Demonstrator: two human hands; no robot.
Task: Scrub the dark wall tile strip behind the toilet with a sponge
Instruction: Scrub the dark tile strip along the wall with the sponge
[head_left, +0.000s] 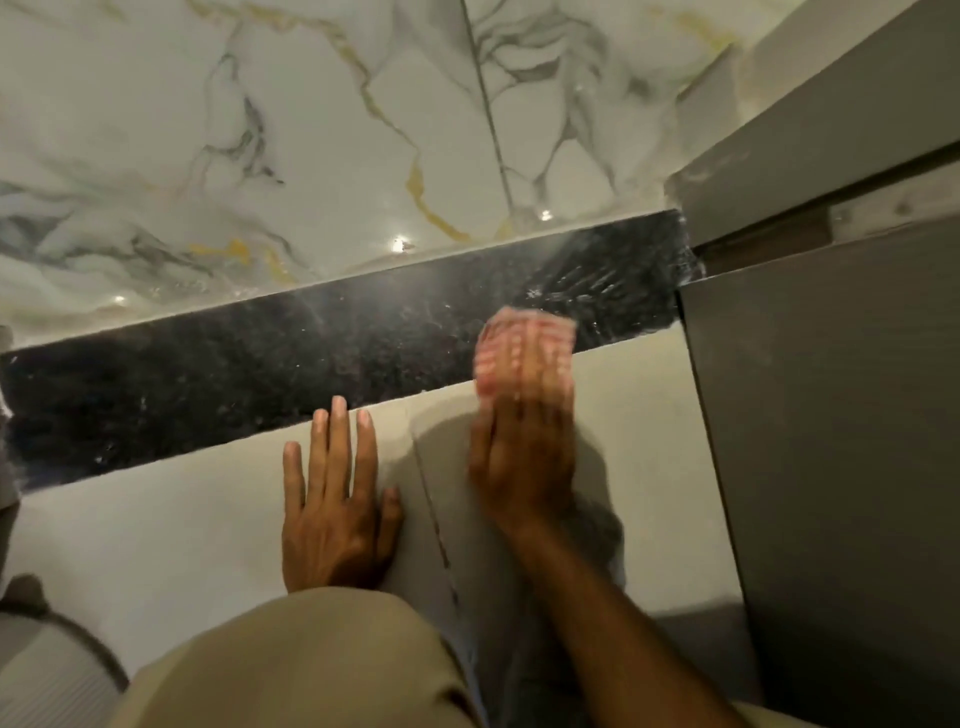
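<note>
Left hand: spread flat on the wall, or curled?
Spread flat. The left hand lies palm-down on the grey tile, fingers straight, fingertips reaching the dark strip.

Light is dim and warm, with a yellowish cast. Small bright glints sit on the glossy marble tile (291, 130) near the centre and toward 9 o'clock, reflections of lamps out of view. The right hand (522, 462) and sponge (524, 353) are heavily motion-blurred; the left hand (332, 499) is sharp. A soft shadow lies at 4 o'clock of the right hand. Straight edges bow toward the frame's borders, and the strip (234, 374) shows pale smeary sheen toward 2 o'clock.
</note>
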